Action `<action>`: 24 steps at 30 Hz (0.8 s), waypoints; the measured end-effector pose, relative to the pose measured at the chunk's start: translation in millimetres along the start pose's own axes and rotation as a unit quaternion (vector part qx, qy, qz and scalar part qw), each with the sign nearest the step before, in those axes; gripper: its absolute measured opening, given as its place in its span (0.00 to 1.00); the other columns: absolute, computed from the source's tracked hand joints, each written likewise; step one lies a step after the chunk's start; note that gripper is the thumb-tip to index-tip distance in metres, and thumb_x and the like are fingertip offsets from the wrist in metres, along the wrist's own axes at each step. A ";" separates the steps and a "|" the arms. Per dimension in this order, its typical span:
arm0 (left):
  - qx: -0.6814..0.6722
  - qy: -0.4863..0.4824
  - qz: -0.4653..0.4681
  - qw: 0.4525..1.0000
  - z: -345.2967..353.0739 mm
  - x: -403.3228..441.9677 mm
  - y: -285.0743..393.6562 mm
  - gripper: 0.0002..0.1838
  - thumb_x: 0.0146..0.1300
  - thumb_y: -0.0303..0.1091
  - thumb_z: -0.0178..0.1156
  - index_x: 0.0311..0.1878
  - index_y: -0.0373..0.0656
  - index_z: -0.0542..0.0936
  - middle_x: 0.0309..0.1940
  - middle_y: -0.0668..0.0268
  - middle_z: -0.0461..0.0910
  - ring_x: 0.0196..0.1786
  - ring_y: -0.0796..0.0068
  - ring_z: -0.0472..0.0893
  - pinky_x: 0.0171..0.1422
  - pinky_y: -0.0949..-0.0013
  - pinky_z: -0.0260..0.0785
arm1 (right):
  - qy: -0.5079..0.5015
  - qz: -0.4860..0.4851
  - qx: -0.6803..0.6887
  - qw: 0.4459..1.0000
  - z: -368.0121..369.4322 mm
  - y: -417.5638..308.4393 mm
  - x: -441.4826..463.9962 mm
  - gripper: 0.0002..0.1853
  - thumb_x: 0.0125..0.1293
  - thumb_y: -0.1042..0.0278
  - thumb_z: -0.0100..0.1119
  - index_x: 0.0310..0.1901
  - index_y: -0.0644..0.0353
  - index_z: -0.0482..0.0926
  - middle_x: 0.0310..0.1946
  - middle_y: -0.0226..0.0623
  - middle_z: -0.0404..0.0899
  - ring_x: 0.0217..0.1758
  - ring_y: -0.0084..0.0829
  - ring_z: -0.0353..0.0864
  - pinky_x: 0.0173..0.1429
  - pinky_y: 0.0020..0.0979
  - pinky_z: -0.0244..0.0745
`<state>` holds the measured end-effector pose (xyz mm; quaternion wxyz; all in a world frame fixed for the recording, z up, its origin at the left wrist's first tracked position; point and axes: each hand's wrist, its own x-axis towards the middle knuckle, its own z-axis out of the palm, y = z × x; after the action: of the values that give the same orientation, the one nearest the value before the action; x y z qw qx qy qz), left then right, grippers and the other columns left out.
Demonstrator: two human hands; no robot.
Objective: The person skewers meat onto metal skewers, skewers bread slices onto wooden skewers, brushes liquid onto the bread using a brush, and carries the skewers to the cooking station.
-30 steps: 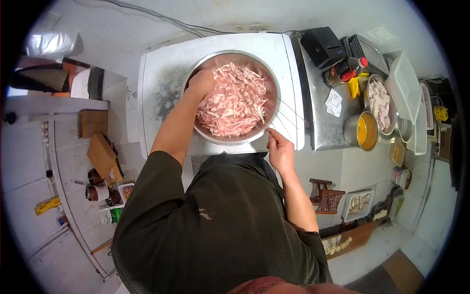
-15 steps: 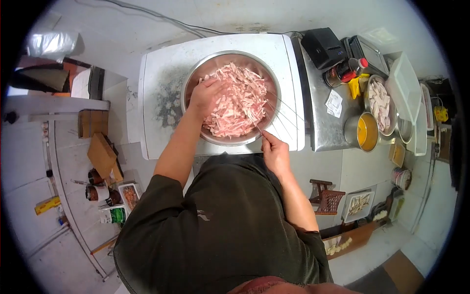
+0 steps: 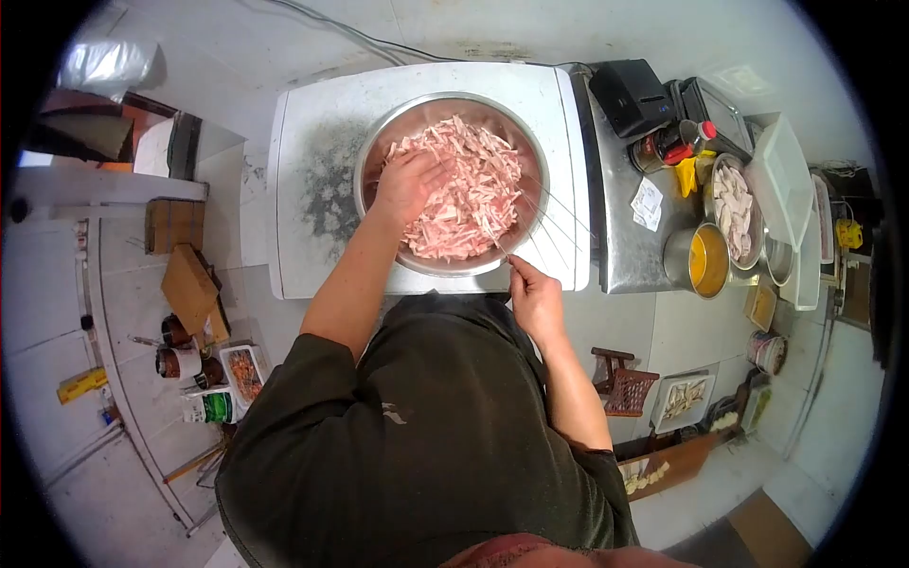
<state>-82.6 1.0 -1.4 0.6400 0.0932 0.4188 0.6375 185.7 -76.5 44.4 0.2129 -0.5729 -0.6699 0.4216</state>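
Meat strips (image 3: 464,222) lie heaped in a wide metal bowl (image 3: 507,123), directly beneath and beside the left grip (image 3: 407,187). This grip rests on the heap, its fingers bent over the strips; I cannot tell whether it pinches any. The right grip (image 3: 537,301) is closed, thumb and fingers together on a thin skewer (image 3: 500,248) at the near rim, pointing in towards the meat.

The bowl stands on the white table (image 3: 322,109) close ahead of both grips, probably so that neither has to stretch. More skewers (image 3: 561,205) lean over the rim just beyond the right grip, likely kept on that side for an easy reach. The steel table (image 3: 615,260), off to the right of that grip, bears a pot (image 3: 677,257) of something yellow.

The held skewer's inner end is lost among the strips, and its other end is hidden in the right grip. The loose skewers are too fine to count, and the left grip covers the meat under its palm.
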 end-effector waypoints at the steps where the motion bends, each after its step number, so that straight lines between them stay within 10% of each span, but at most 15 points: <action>1: -0.005 0.002 0.003 1.000 1.0 0.3 -0.6 0.02 0.66 0.24 0.53 0.39 0.36 0.73 0.48 0.50 0.78 0.55 0.57 0.79 0.58 0.59 0.74 | 0.004 -0.009 -0.014 1.000 -0.2 1.2 -0.6 0.12 0.64 0.72 0.54 0.48 0.61 0.82 0.30 0.53 0.80 0.33 0.44 0.80 0.39 0.37 0.76; 3: -0.014 0.007 0.010 1.000 3.3 0.6 -2.0 0.05 0.64 0.22 0.55 0.42 0.35 0.71 0.46 0.51 0.77 0.53 0.53 0.79 0.58 0.54 0.74 | 0.010 -0.028 -0.043 0.999 -0.9 4.2 -1.9 0.13 0.66 0.72 0.53 0.49 0.63 0.81 0.24 0.48 0.80 0.22 0.29 0.77 0.33 0.30 0.74; 24: -0.012 0.036 0.023 0.999 23.6 -6.9 -11.0 0.03 0.66 0.24 0.54 0.40 0.38 0.71 0.44 0.54 0.77 0.48 0.58 0.81 0.56 0.57 0.77 | 0.028 -0.022 -0.081 0.996 -4.0 -2.7 -5.5 0.12 0.65 0.70 0.55 0.48 0.60 0.82 0.33 0.54 0.81 0.36 0.49 0.83 0.41 0.38 0.77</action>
<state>-57.8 2.7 9.2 0.6112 0.0724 0.4317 0.6594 188.6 -80.4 50.0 0.1934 -0.5847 -0.7083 0.3451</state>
